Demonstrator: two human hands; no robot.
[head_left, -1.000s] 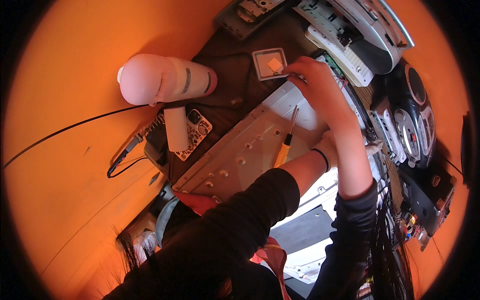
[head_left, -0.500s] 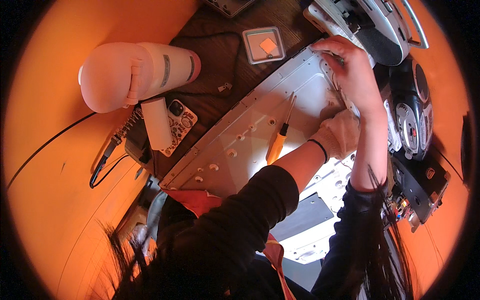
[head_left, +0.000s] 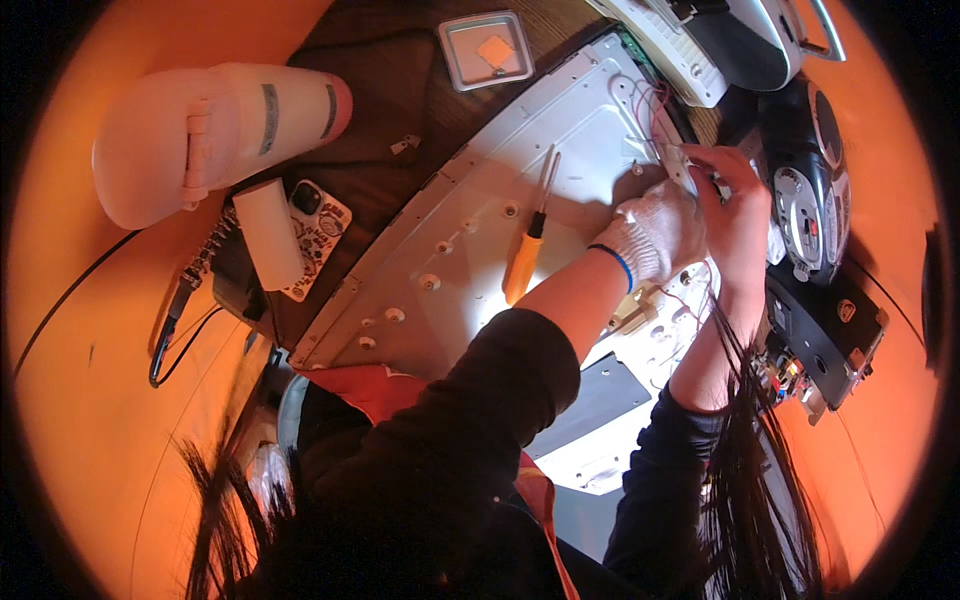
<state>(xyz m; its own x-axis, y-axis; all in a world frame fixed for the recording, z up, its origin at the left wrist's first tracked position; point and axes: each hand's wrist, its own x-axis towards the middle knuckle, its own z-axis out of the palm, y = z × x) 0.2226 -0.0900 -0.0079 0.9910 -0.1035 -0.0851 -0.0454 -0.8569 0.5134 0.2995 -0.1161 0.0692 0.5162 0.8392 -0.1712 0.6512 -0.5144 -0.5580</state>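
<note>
Beneath the gloved left hand (head_left: 662,235) lies a pale metal panel (head_left: 478,195). That hand is curled; whether it grips anything cannot be told. Just right of it, the bare right hand (head_left: 737,205) has its fingers bent narrow near the panel's edge; any held item is hidden. Left of the left hand, 1 yellow-handled screwdriver (head_left: 524,262) rests on the panel. Farther left lies 1 phone (head_left: 323,230).

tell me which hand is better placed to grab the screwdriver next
Probably the left: the gloved left hand is nearer the yellow-handled screwdriver, which lies on the metal panel to its left. The bare right hand is farther off, on the other side of the left.
</note>
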